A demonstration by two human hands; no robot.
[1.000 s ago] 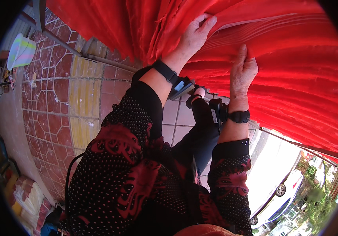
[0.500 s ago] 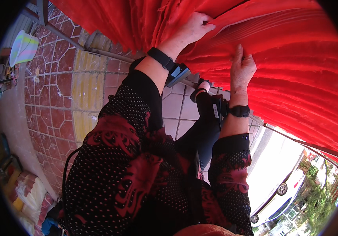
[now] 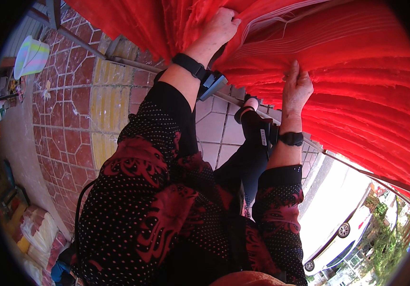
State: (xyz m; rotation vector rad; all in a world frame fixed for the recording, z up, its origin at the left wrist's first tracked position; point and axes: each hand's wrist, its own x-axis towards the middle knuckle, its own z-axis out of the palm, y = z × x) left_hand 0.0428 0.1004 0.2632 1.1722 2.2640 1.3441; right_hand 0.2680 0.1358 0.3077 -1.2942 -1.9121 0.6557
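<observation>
Red cloth (image 3: 357,57) fills the upper part of the view, lying in many long folds over a metal frame (image 3: 78,43). At the top middle my left hand (image 3: 220,27) is closed on a bunched edge of it. To the right and nearer to me, my right hand (image 3: 297,90) pinches the cloth between thumb and fingers. Between and beyond the two hands a fold gapes, showing loose white threads (image 3: 283,19) along the fabric. Each wrist wears a black band with a small device on it.
Red and yellow paving (image 3: 74,102) runs along the left, with a striped plastic bucket (image 3: 32,58) at far left. Bundled goods (image 3: 40,229) lie at lower left. A white car (image 3: 338,238) stands at lower right. My foot (image 3: 250,104) is beneath the frame.
My left hand has shifted left and away from me with its edge of cloth. The fold between the hands has opened wider, baring more white threads. The right hand has moved slightly nearer to me.
</observation>
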